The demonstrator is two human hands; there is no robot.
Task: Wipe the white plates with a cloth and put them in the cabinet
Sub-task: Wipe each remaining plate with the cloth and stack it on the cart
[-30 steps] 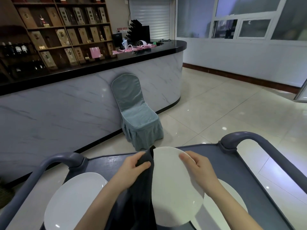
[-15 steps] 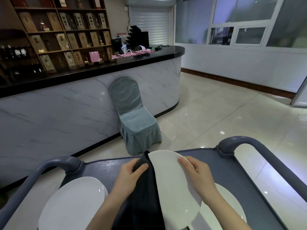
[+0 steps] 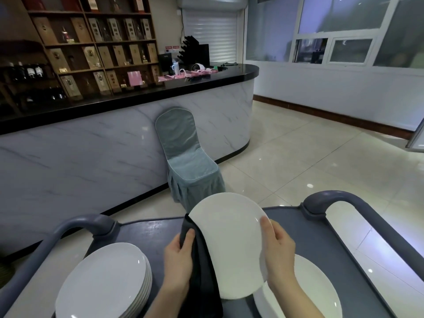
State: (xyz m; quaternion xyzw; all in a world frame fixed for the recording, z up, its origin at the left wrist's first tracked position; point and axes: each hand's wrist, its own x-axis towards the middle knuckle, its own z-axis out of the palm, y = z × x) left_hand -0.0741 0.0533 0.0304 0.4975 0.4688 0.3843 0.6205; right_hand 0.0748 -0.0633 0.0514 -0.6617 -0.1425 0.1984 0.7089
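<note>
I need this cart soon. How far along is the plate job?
Done: nothing shows as stored; no cabinet in view. In hand: the right hand holds a white plate by its rim while the left hand holds the dark cloth against it. Left: the stack and another plate on the cart, wiped or not unclear.

One head-worn wide-angle view, from above the person's own forearms, tilted forward and down over the grey cart (image 3: 149, 230). Nearest the lens, bottom centre, sit the left hand (image 3: 177, 260), right hand (image 3: 278, 251), dark cloth (image 3: 204, 267) and white plate (image 3: 229, 237) (straight edges bow toward the borders). Beyond, the view faces the marble counter (image 3: 91, 152), covered chair (image 3: 188, 161) and shelves (image 3: 98, 40), tiled floor (image 3: 298, 157) running off right.
</note>
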